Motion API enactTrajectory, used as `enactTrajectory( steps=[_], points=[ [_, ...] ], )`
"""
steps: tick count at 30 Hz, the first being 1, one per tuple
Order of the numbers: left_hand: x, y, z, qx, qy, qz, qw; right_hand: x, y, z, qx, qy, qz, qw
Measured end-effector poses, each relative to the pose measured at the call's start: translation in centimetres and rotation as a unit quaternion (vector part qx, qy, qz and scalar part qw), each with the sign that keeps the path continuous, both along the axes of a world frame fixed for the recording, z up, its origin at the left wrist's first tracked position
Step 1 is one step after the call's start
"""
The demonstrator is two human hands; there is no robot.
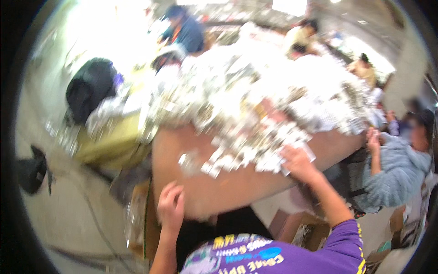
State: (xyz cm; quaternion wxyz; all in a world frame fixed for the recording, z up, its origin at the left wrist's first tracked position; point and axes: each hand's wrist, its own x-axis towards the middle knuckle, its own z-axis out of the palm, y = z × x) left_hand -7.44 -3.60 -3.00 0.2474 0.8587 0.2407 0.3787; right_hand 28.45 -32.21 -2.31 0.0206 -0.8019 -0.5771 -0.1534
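Your right hand (299, 162) presses flat on small white packets (269, 160) at the pile's (255, 91) near edge; your left hand (171, 208), fingers curled and empty, rests at the table's (228, 187) near edge. Rake gently, in small batches.

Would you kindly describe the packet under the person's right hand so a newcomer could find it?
Start at the brown table heaped with small silvery-white packets. Follow the heap's near edge to the right hand. The flat white packet juts from beneath it, the only one a hand presses on.
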Motion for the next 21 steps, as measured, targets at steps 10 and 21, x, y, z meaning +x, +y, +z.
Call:
enactTrajectory(
  steps=[10, 21],
  points=[
    [-0.6, -0.7, 0.7, -0.032, -0.038, -0.001, 0.999, -1.3, 0.0, 1.6, 0.053, 0.012, -0.01, 0.998],
    [-0.8, -0.8, 1.1, -0.033, -0.036, 0.004, 0.999, -4.3, 3.8, 4.3, 0.173, 0.049, 0.111, 0.977]
  ],
)
